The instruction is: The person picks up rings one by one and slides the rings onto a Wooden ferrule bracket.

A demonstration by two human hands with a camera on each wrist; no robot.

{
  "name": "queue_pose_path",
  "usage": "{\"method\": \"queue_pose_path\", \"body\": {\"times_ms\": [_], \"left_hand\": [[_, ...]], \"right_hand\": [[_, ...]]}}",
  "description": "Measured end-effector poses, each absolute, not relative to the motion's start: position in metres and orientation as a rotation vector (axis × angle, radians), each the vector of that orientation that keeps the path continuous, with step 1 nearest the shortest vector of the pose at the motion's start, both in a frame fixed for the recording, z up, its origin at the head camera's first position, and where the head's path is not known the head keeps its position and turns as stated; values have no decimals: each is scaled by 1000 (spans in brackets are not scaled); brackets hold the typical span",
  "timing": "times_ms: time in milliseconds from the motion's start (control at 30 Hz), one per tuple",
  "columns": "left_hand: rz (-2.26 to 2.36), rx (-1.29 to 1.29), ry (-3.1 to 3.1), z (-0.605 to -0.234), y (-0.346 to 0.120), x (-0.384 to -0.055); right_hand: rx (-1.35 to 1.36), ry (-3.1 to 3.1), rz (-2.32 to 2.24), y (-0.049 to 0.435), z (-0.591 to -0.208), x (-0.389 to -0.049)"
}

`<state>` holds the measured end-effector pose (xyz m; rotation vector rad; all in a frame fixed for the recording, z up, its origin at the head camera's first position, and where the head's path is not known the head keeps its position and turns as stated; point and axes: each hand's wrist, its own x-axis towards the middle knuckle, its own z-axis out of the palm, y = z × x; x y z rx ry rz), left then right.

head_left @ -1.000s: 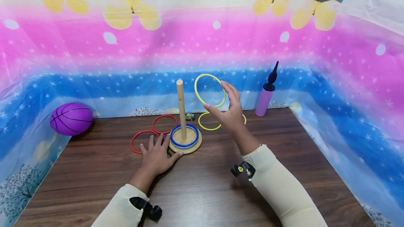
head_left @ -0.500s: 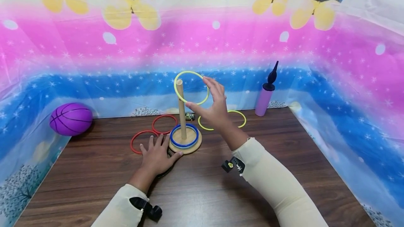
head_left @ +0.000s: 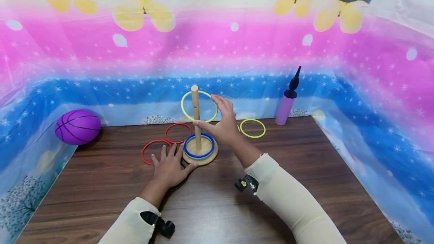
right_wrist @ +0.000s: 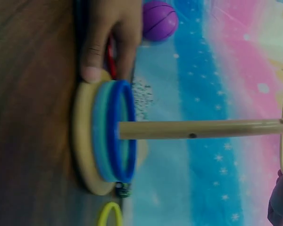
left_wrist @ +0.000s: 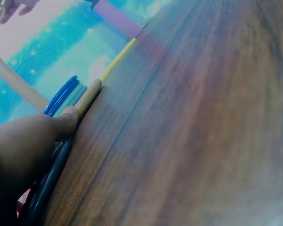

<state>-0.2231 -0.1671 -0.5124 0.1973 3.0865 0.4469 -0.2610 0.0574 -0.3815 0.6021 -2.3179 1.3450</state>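
My right hand (head_left: 222, 125) pinches a yellow ring (head_left: 181, 104) between thumb and fingertips at the wooden peg (head_left: 196, 112). The ring is tilted, and the peg passes in front of its far arc, near the top. In the right wrist view the ring appears at the right edge. A dark blue ring (head_left: 213, 150) lies over lighter blue ones around the peg's foot, on the round wooden base (head_left: 213, 158). My left hand (head_left: 169, 170) rests with fingers spread, thumb at the base's edge (left_wrist: 89, 96) and fingertips beside a red ring (head_left: 142, 153). Dark rings (left_wrist: 52, 181) lie partly hidden under it.
Another red ring (head_left: 165, 134) lies behind. To the right is a yellow ring (head_left: 252, 137), with another yellow arc beside my right wrist. A toy car (right_wrist: 123, 189) sits behind the base. A purple ball (head_left: 78, 127) stands left, a purple hand pump (head_left: 285, 110) at back right.
My right hand has carried the yellow ring leftward to the peg and then lowered it, so it now overlaps the peg's upper part. The left hand has stayed in place.
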Motion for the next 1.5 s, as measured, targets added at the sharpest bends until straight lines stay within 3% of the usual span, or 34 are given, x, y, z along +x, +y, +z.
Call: {"method": "queue_pose_path", "body": {"times_ms": [733, 1500], "left_hand": [[432, 205, 3112, -512, -167, -222], [439, 195, 3093, -511, -166, -222]], "right_hand": [[525, -2624, 1483, 63, -449, -255], [559, -2671, 1430, 62, -491, -261]]}}
